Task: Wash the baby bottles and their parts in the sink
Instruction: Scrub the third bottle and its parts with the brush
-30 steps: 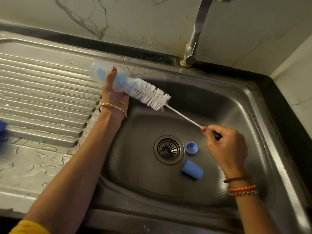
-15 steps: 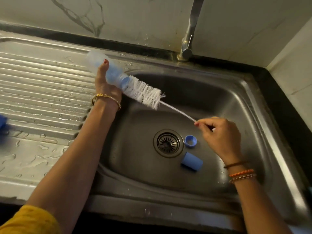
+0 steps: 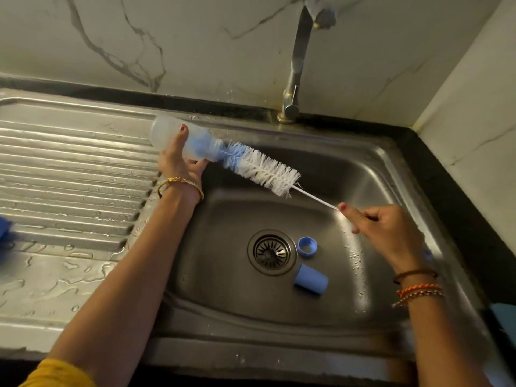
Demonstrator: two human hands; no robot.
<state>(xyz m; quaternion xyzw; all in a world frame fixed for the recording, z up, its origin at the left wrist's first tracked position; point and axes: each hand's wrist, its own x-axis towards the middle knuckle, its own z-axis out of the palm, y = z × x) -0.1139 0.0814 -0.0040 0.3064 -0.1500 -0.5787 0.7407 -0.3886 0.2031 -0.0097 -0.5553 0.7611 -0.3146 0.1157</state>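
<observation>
Ribbed steel drainboard at far left, wet, with pooled water on its flat front section. A blue object shows partly at the left edge; its kind cannot be told.

Left hand grips a translucent baby bottle, thumb across the upper side and fingers curled beneath. The bottle is held tilted above the back-left rim of the sink, base toward the drainboard, mouth pointing right and down over the basin. A gold bangle sits on that wrist; a yellow sleeve shows at the bottom left.

Contents of the bottle: the blue tip of a bottle brush is inside the neck, seen through the wall. The rest of the bristle head, blue then white, lies outside the mouth, just right of the left grip.

The twisted wire stem runs down and right from the bristles to the right hand, which pinches it between thumb and forefinger, the other fingers curled in. Thread and bead bracelets circle that wrist.

Contents of the basin, below and between the two grips: a round drain strainer; a blue screw ring just right of it, open side up; a blue cap on its side nearer the front wall. Water droplets spot the basin floor under the right hand.

A steel faucet rises behind the sink against the marble wall, above and between the grips.
</observation>
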